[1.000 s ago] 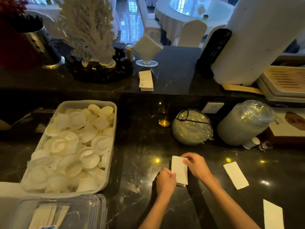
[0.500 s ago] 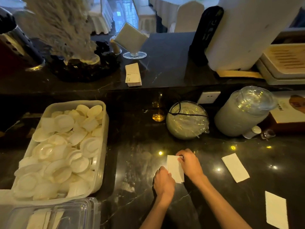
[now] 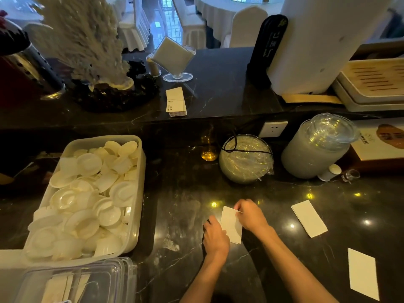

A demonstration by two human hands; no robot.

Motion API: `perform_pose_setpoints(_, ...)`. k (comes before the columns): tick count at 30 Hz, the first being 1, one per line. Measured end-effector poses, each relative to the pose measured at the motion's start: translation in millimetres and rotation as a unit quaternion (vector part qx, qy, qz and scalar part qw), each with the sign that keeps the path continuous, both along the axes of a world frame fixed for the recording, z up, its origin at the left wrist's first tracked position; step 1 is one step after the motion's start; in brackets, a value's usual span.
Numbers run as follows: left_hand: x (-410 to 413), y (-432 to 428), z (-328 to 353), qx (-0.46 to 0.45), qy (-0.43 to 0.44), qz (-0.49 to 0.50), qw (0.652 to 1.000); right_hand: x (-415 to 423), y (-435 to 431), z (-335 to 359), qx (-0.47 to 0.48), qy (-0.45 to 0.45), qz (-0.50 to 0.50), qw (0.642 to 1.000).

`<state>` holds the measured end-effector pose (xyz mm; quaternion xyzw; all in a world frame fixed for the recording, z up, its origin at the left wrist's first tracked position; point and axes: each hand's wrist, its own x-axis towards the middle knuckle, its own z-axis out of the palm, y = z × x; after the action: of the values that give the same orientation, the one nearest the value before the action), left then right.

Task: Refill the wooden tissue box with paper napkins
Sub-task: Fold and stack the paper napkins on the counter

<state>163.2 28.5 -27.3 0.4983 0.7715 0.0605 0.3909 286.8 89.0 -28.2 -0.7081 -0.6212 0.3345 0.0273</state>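
Both hands at lower centre: left hand (image 3: 215,236) pins the napkin (image 3: 231,224) flat on the counter (image 3: 185,215), right hand (image 3: 250,214) pinches its top corner, probably squaring a fold.

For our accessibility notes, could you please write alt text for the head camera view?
Two hands, left hand and right hand, hold a folded white napkin on a dark marble counter; two more napkins lie to the right.
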Motion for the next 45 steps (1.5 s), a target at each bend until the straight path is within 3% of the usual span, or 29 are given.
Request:
perform_pose_setpoints(5,-2.8,-0.9,8.7,0.013,-0.064,-0.074,0.995,44.1,-29.1,35.6,-0.013,0.199,-0.123,0.972)
perform_pose_setpoints(9,20.4,6.3,44.4,0.062,-0.272,-0.029,0.960,92.0,-65.7,65.3,-0.016,0.294,-0.222,0.929)
perform_pose_setpoints(11,43.9,12.1,62.5,0.063,-0.315,-0.053,0.945,117.4,-80.0,73.9,-0.001,0.307,-0.245,0.920)
perform_pose_setpoints(17,146.4,47.6,67.3,0.076,-0.203,-0.204,0.955,188.1,-95.3,69.8,0.044,0.267,-0.364,0.891)
perform_pose_setpoints(21,205.3,78.1,43.1,0.060,-0.091,-0.312,0.944,213.6,-89.0,33.3,0.006,0.238,-0.419,0.876)
perform_pose_setpoints(26,243.7,93.6,8.1,0.036,0.073,-0.376,0.923,225.7,-79.8,0.5,-0.010,0.219,-0.405,0.888)
perform_pose_setpoints(30,253.8,86.5,-3.3,0.037,0.140,-0.368,0.919,224.0,-79.9,-11.0,-0.030,0.191,-0.385,0.903)
perform_pose_setpoints(38,262.6,82.3,10.5,-0.032,0.114,-0.299,0.947,222.2,-90.3,-12.2,-0.029,0.190,-0.372,0.908)
perform_pose_setpoints(45,255.9,52.7,52.2,-0.045,-0.026,-0.283,0.958,241.2,-122.9,3.6,-0.034,0.286,-0.391,0.874)
